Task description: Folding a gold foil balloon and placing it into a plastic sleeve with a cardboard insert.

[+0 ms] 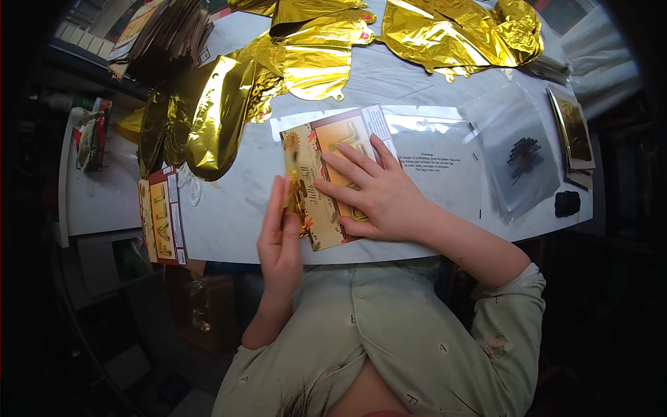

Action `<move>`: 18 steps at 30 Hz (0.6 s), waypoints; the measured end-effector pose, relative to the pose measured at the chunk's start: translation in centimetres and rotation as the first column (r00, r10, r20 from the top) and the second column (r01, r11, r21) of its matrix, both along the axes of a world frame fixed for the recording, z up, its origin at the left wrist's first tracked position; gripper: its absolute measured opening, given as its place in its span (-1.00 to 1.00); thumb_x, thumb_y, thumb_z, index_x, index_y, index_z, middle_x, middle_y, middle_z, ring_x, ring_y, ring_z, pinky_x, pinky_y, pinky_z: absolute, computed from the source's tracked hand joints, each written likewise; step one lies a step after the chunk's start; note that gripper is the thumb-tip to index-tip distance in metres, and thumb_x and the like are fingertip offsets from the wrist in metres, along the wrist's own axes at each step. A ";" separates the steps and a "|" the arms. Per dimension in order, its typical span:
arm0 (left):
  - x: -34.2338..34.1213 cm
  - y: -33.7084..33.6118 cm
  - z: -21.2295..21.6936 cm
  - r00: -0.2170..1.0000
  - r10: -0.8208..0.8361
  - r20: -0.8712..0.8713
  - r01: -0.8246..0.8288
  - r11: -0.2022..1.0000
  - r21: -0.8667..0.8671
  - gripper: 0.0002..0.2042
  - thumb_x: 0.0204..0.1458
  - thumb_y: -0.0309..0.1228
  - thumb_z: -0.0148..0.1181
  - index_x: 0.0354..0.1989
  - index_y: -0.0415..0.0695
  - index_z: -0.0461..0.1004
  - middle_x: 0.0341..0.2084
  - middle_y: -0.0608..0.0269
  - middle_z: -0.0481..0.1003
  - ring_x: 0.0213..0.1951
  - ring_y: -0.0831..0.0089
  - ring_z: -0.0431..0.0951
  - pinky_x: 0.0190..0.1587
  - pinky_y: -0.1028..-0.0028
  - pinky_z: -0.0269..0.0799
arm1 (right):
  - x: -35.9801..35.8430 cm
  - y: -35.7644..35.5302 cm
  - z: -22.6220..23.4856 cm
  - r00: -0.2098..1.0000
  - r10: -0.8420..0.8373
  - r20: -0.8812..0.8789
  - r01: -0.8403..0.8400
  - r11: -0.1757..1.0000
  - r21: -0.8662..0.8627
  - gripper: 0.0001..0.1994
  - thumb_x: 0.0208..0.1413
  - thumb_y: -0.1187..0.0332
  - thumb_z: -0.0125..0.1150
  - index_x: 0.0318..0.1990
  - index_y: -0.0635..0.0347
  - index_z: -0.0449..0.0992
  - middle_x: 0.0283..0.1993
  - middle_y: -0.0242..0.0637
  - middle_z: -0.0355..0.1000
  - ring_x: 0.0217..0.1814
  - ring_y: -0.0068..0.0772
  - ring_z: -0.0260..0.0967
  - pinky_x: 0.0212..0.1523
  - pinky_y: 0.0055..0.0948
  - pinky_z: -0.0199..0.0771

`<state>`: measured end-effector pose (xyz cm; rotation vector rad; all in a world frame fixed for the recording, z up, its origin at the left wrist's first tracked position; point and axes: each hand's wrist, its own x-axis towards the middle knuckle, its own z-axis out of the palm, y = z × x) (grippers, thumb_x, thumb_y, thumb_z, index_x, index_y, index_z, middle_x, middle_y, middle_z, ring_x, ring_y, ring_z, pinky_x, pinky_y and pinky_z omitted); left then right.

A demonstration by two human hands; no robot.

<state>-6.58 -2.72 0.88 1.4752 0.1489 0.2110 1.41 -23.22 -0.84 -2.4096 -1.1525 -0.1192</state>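
Note:
A printed cardboard card (326, 233) with autumn leaves and gold letter shapes lies tilted on the white marbled table, close to its front edge. My right hand (379, 198) rests flat on it, palm down with the fingers spread. At the card's left edge stands my left hand (278, 240), on its side with fingers stretched upward and the thumb apart. Crumpled gold foil (295, 197) shows between the left fingers and the card; how much of it lies under the card is hidden. A clear plastic bag (438, 198) lies right of the card, partly beneath my right forearm.
Gold foil balloons (319, 62) spread across the far side. A stack of cards (163, 42) stands far left, and another printed card (165, 219) lies at the left edge. Clear bags (511, 187), packaged pieces (571, 128) and a small black object (567, 203) are at right.

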 end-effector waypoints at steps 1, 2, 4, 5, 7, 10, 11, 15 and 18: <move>0.3 1.1 -0.6 0.989 -0.132 -0.063 0.133 0.991 0.019 -0.50 0.45 -0.58 -0.14 0.54 -0.37 0.12 0.41 -0.03 0.36 0.39 0.34 0.38 0.42 0.40 0.25 | 0.0 0.0 0.1 1.000 -0.001 0.000 0.001 1.000 0.000 -0.33 0.09 -0.03 0.36 0.39 -0.20 0.45 0.60 -0.19 0.14 0.64 0.00 0.07 0.59 0.36 -0.18; 0.1 1.0 -0.9 0.989 -0.132 -0.064 0.134 0.991 0.020 -0.50 0.45 -0.58 -0.14 0.54 -0.37 0.12 0.41 -0.03 0.36 0.39 0.34 0.38 0.42 0.40 0.25 | 0.0 0.0 0.3 1.000 -0.004 -0.002 0.004 1.000 0.014 -0.42 0.10 -0.03 0.35 0.29 -0.15 0.54 0.56 -0.16 0.21 0.65 0.00 0.07 0.59 0.37 -0.19; 0.5 -0.2 -0.4 0.957 -0.289 -0.021 0.270 0.862 0.428 -0.47 0.41 -0.63 -0.17 0.56 -0.36 0.08 0.52 -0.13 0.20 0.54 0.16 0.18 0.49 0.31 0.12 | 0.0 -0.1 0.3 1.000 -0.011 -0.003 0.011 1.000 0.027 -0.49 0.10 -0.03 0.34 0.19 -0.11 0.62 0.51 -0.13 0.28 0.65 0.01 0.06 0.60 0.38 -0.20; 0.6 -0.4 -0.3 0.949 -0.313 -0.035 0.282 0.794 0.538 -0.45 0.39 -0.61 -0.11 0.55 -0.35 0.08 0.50 -0.28 0.18 0.56 -0.01 0.14 0.50 0.25 0.11 | 0.0 -0.2 0.0 1.000 -0.004 -0.005 0.004 1.000 0.013 -0.59 0.11 -0.03 0.32 0.03 -0.07 0.67 0.44 -0.09 0.36 0.66 0.01 0.05 0.60 0.39 -0.21; 0.7 -0.7 -0.2 0.942 -0.330 -0.056 0.287 0.711 0.642 -0.45 0.39 -0.59 -0.08 0.55 -0.34 0.09 0.48 -0.33 0.19 0.55 -0.05 0.15 0.50 0.23 0.11 | 0.0 -0.3 0.0 1.000 0.000 -0.008 0.000 1.000 0.000 -0.65 0.11 -0.03 0.30 -0.12 -0.03 0.72 0.36 -0.05 0.44 0.67 0.02 0.04 0.60 0.40 -0.23; 1.1 -0.4 0.6 0.931 -0.357 -0.074 0.305 0.650 0.696 -0.43 0.39 -0.51 -0.03 0.56 -0.34 0.07 0.44 -0.37 0.24 0.53 -0.11 0.19 0.48 0.18 0.14 | 0.2 -0.3 0.2 0.999 0.020 -0.044 -0.019 1.000 0.014 -0.68 0.12 -0.03 0.27 -0.30 -0.01 0.72 0.24 0.01 0.53 0.68 0.02 0.03 0.60 0.41 -0.25; 1.5 0.6 0.8 0.925 -0.372 -0.079 0.356 0.774 0.524 -0.43 0.40 -0.51 -0.04 0.55 -0.34 0.07 0.44 -0.35 0.25 0.52 -0.08 0.21 0.47 0.19 0.17 | 0.3 -0.3 0.5 0.997 0.029 -0.066 -0.032 0.999 -0.044 -0.68 0.14 -0.02 0.25 -0.29 -0.01 0.72 0.21 -0.02 0.54 0.67 0.04 0.04 0.59 0.43 -0.23; 4.0 4.5 1.1 0.947 -0.316 -0.060 0.309 0.845 0.436 -0.47 0.37 -0.53 0.00 0.51 -0.32 0.18 0.44 -0.19 0.28 0.45 0.05 0.33 0.44 0.27 0.25 | 0.1 -0.3 0.2 1.000 0.010 -0.029 -0.012 0.999 -0.049 -0.68 0.15 0.00 0.25 -0.21 0.00 0.72 0.29 -0.06 0.49 0.65 0.03 0.07 0.58 0.44 -0.21; 4.8 4.5 1.6 0.958 -0.278 -0.072 0.251 0.690 0.679 -0.46 0.31 -0.59 0.03 0.49 -0.25 0.25 0.47 -0.11 0.24 0.47 0.01 0.29 0.51 0.21 0.14 | -0.1 0.1 -0.6 0.997 -0.044 0.058 0.036 0.990 0.133 -0.69 0.12 -0.01 0.32 -0.25 -0.01 0.72 0.32 -0.04 0.47 0.63 0.04 0.12 0.60 0.39 -0.20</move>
